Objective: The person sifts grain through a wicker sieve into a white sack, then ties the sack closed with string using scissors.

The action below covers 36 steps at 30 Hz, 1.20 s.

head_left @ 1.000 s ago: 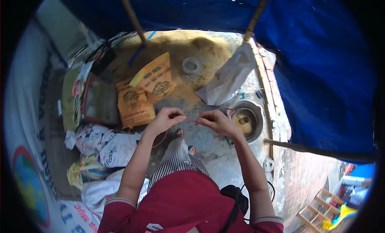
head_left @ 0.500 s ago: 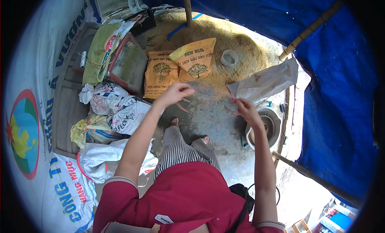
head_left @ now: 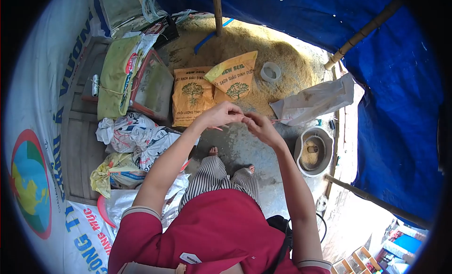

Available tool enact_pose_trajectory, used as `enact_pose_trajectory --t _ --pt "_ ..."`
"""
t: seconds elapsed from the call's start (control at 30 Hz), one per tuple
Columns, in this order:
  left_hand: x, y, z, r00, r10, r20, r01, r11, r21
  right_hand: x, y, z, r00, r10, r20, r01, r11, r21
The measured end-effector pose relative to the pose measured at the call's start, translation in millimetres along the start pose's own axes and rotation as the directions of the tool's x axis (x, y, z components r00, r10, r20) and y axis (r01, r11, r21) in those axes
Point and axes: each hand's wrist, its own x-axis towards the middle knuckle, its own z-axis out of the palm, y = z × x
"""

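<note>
My left hand (head_left: 220,115) and my right hand (head_left: 262,128) meet in front of me, fingertips touching or nearly so. Both sets of fingers are pinched on a thin pink string (head_left: 283,120), whose loose ends stick out on either side. The part between the fingers is hidden. Just beyond my left hand lies an upright-printed orange soil bag (head_left: 192,92), overlapped by a second orange soil bag (head_left: 235,79) lying at a slant. Past my right hand, a whitish sack (head_left: 316,102) rests on the floor.
Loose tan material (head_left: 292,52) covers the ground at the back, with a white plastic tub (head_left: 270,72) on it. A grey basin (head_left: 302,154) stands at right. Stuffed sacks (head_left: 127,132) line the left. Bamboo poles (head_left: 365,31) and blue tarpaulin (head_left: 391,109) border the right.
My hands were apart, with a pink strand at the right hand. They have come together at the middle, the right one moving leftward and the left one slightly rightward.
</note>
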Motion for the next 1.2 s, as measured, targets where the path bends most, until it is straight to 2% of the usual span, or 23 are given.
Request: enact_pose_trajectory --t 0.03,0.07,0.13,0.23,0.27,0.3,0.33,0.43,0.5,0.53,0.57,0.6,0.63,0.67,0.7,0.73,0.77,0.8,0.83,0.9,1.0,1.13,1.2 --pt "-1.7 -1.4 -4.0 0.999 -0.049 -0.005 0.048 0.989 -0.14 2.6 4.4 1.3 0.996 -0.033 -0.079 0.03 0.999 -0.039" --pt "2.3 -9.9 -12.1 0.999 -0.051 0.005 0.051 0.989 -0.14 4.9 8.4 1.6 0.985 -0.068 -0.158 0.056 0.995 -0.082" --pt "13.1 -34.1 -34.9 0.987 0.141 -0.081 -0.128 0.981 0.143 7.8 18.4 1.9 0.975 -0.059 -0.216 0.056 0.998 -0.016" --pt "20.6 -55.7 -56.6 0.971 0.165 -0.171 -0.149 0.983 0.103 6.7 39.1 -5.3 0.873 -0.004 -0.488 0.089 0.984 0.153" --pt "24.1 -60.3 -63.1 0.962 0.17 -0.213 -0.154 0.984 0.089 6.1 46.7 -9.2 0.869 0.003 -0.494 0.085 0.984 0.154" --pt "25.2 -59.2 -69.2 0.967 0.078 -0.242 -0.056 0.994 0.099 5.1 50.8 -12.4 0.842 0.031 -0.539 0.105 0.97 0.22" --pt "29.2 -57.5 -70.1 0.969 0.078 -0.236 -0.056 0.994 0.097 4.5 55.2 -15.0 0.814 0.062 -0.578 0.13 0.95 0.284" --pt "39.5 -59.3 -67.0 0.964 0.107 -0.244 -0.082 0.991 0.11 2.1 64.3 -10.7 0.779 0.129 -0.614 0.13 0.924 0.36" --pt "48.8 -62.8 -61.4 0.916 0.173 -0.361 -0.115 0.978 0.177 -1.9 69.9 -12.1 0.753 0.183 -0.632 0.141 0.893 0.427" --pt "53.8 -69.2 -57.3 0.916 0.169 -0.364 -0.11 0.978 0.177 -4.5 73.6 -13.6 0.705 0.251 -0.663 0.111 0.885 0.453" --pt "61.1 -77.3 -53.7 0.814 0.35 -0.463 -0.213 0.922 0.323 -5.7 76.8 -16.0 0.65 0.314 -0.692 0.088 0.873 0.479" --pt "70.6 -86.3 -50.6 0.675 0.528 -0.515 -0.288 0.832 0.475 -4.2 84.4 -16.9 0.65 0.312 -0.694 0.096 0.871 0.482" --pt "77.5 -96.7 -46.7 0.678 0.531 -0.508 -0.291 0.828 0.479 -2.9 94.0 -14.6 0.61 0.297 -0.735 0.154 0.865 0.477" --pt "81.7 -108.9 -41.3 0.722 0.408 -0.559 -0.212 0.899 0.383 -4.6 104.9 -11.8 0.565 0.286 -0.774 0.208 0.858 0.469" --pt "88.4 -117.3 -35.1 0.753 0.281 -0.595 -0.13 0.95 0.284 -7.4 109.6 -9.4 0.598 0.314 -0.738 0.163 0.854 0.495" --pt "95.7 -120.1 -28.1 0.754 0.295 -0.587 -0.139 0.945 0.296 -5.6 118.8 -6.2 0.59 0.309 -0.746 0.177 0.851 0.494" --pt "101.5 -124.8 -20.4 0.837 0.055 -0.544 -0.058 0.998 0.011 -1.7 128.2 -2.4 0.625 0.303 -0.719 0.171 0.846 0.505" --pt "107.2 -131.9 -12.5 0.888 -0.177 -0.425 0.064 0.962 -0.267 0.3 137.8 -0.9 0.659 0.299 -0.69 0.159 0.841 0.517" --pt "114.4 -140.6 -2.6 0.89 -0.177 -0.42 0.068 0.963 -0.262 0.3 144.9 -0.8 0.681 0.308 -0.665 0.113 0.853 0.51" --pt "125.9 -161.9 22.1 0.898 -0.307 -0.315 0.163 0.897 -0.411 1.9 160.4 1.7 0.679 0.302 -0.669 0.134 0.845 0.518" --pt "136.8 -186.6 47.9 0.885 -0.403 -0.235 0.275 0.858 -0.434 2.0 170.3 13.1 0.663 0.334 -0.67 0.145 0.821 0.553" --pt "153.9 -212.9 50.8 0.916 -0.383 -0.121 0.296 0.847 -0.441 6.7 177.4 19.4 0.629 0.388 -0.673 0.159 0.784 0.6" --pt "165.0 -235.9 43.9 0.894 -0.424 -0.144 0.364 0.876 -0.318 17.7 194.6 19.7 0.636 0.353 -0.686 0.2 0.783 0.589"
